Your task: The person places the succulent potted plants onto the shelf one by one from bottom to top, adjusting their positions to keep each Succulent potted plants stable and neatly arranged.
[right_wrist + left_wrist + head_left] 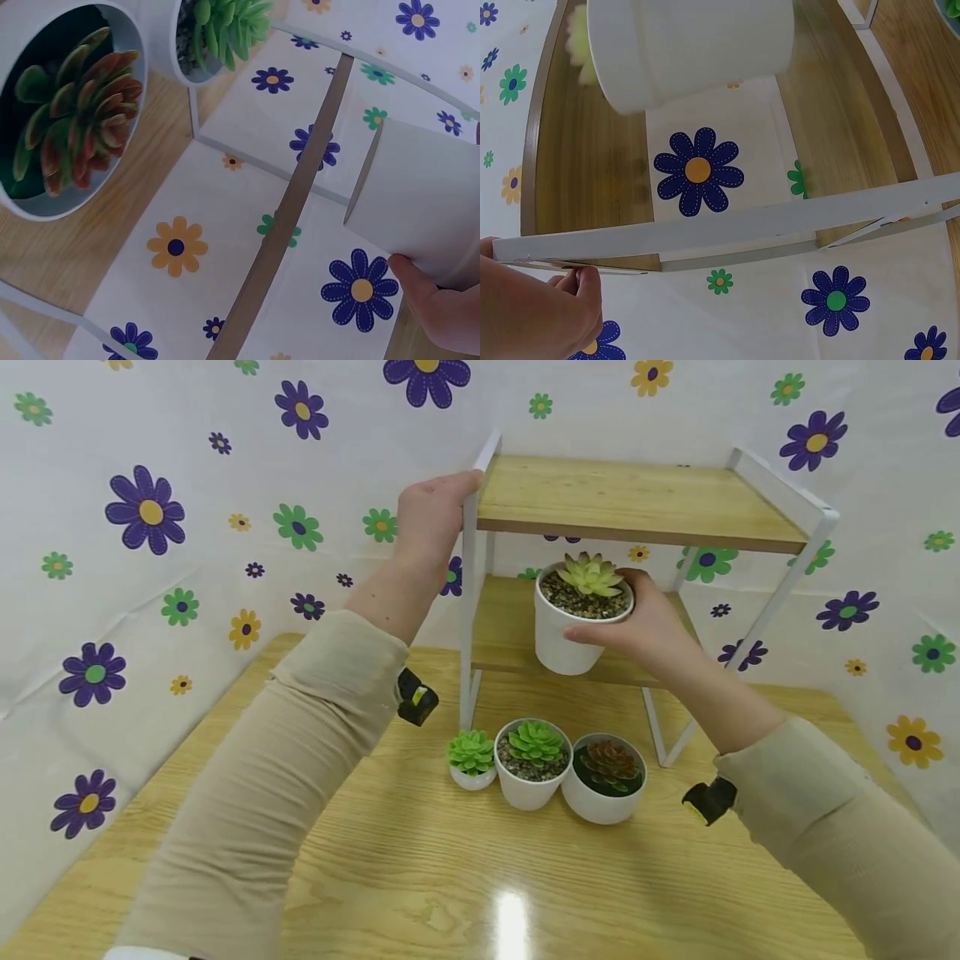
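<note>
Risk: R hand (651, 620) has white pot (564, 647) by one side only, so it could slip or tip; if raised too high, its succulent (588, 574) might clip rack's (637, 489) top board (637, 535). Pot's at rack's front, below top board. R thumb's nearside, clamped on pot; L hand (437, 514) curled round rack's L upright (468, 610), arm outstretched.

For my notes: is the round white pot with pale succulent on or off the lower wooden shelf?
Off: the right hand holds the pot; a gap separates it from the shelf.
</note>
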